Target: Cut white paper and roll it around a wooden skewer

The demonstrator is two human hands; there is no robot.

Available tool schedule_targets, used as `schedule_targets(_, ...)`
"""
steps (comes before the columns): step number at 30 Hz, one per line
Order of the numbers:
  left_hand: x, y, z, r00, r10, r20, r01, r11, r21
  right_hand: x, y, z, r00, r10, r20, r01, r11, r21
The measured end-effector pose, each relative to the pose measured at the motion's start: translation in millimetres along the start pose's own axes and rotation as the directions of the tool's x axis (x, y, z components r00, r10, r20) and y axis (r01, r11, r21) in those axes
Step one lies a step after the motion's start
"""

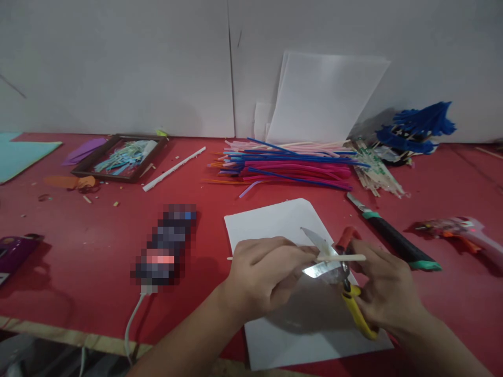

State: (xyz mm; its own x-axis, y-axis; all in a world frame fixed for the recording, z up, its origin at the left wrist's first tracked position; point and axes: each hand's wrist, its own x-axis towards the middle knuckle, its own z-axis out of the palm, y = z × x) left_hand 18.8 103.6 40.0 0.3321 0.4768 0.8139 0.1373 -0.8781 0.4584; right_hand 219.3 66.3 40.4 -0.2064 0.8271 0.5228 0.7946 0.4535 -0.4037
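Note:
My left hand (267,272) is closed around a thin, pale wooden stick (346,257), held level, whose ends stick out on both sides of the fingers. In my right hand (389,288) is a pair of scissors (320,245) with one red and one yellow handle. Their blades are spread apart, pointing left, and the stick crosses between them close to my left fingertips. Both hands are over a white sheet of paper (275,225) on the red table; the fingers partly hide the stick's middle.
A green-and-black knife (393,238) and a glue gun (459,230) lie at right. Behind are pipe cleaners (291,165), wrapped sticks (377,167) and a blue bundle (424,125). A blurred phone (167,246) with a cable and a dark frame (92,174) of scraps lie left.

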Motion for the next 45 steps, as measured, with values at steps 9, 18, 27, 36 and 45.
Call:
schedule_targets(9,1.4,1.7,0.4,0.997,-0.009,-0.072,0.013,0.998,0.067,-0.2,0.1,4.2,1.0,-0.008,0.026,0.008,1.0,0.015)
schedule_targets(18,3.4,3.3,-0.2,0.995,-0.021,-0.094,0.022,1.0,0.015,1.2,1.8,3.2,0.999,-0.037,0.003,0.037,0.998,-0.046)
schedule_targets(27,6.9,6.7,-3.2,0.999,0.0,-0.048,0.0,1.0,0.0,0.6,-1.2,1.8,1.0,-0.016,-0.017,0.015,0.999,-0.043)
schedule_targets(36,2.5,6.3,-2.4,0.998,0.01,-0.061,-0.006,0.998,0.067,-4.0,-3.8,3.1,0.995,-0.09,-0.038,0.085,0.991,-0.105)
schedule_targets(45,2.1,4.2,-3.2,0.998,0.014,-0.057,-0.007,0.992,0.124,-3.2,3.4,6.3,0.998,-0.061,0.001,0.06,0.992,-0.11)
